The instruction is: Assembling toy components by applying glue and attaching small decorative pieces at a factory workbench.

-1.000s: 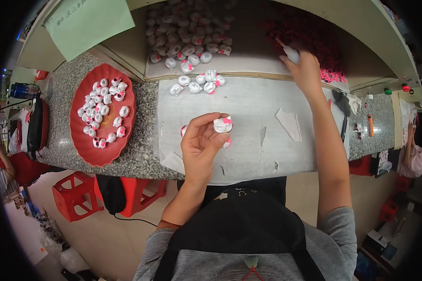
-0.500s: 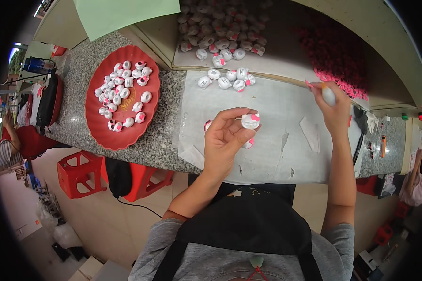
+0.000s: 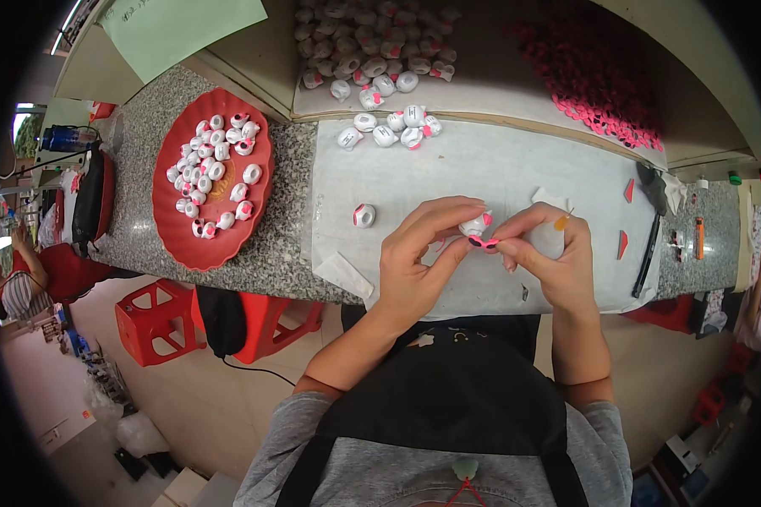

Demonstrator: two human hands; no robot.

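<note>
My left hand [image 3: 413,269] is closed with its fingertips around a small white figurine head [image 3: 472,226] that has a pink bow. Against the head's near side, my right hand [image 3: 566,269] pinches a tiny pink piece with dark spots [image 3: 484,243], shaped like sunglasses. Tucked in that same right hand is a small whitish squeeze bottle [image 3: 551,242] with an orange tip, partly covered by the fingers. Whether the pink piece touches the head is hard to tell. One more white head [image 3: 364,215] lies on the white sheet [image 3: 338,182] left of my hands.
Several white heads [image 3: 385,135] sit by the shelf edge, with a heap [image 3: 359,42] behind. Pink pieces [image 3: 596,80] are piled on the shelf's right. A red scalloped plate [image 3: 174,241] of heads stands left. Right lie a black pen [image 3: 647,255] and orange stick [image 3: 699,238].
My right hand has come from near the pink pile, back and leftward to my left hand, bringing the pink piece and bottle along. The left hand has turned the head. The whole view has shifted slightly.
</note>
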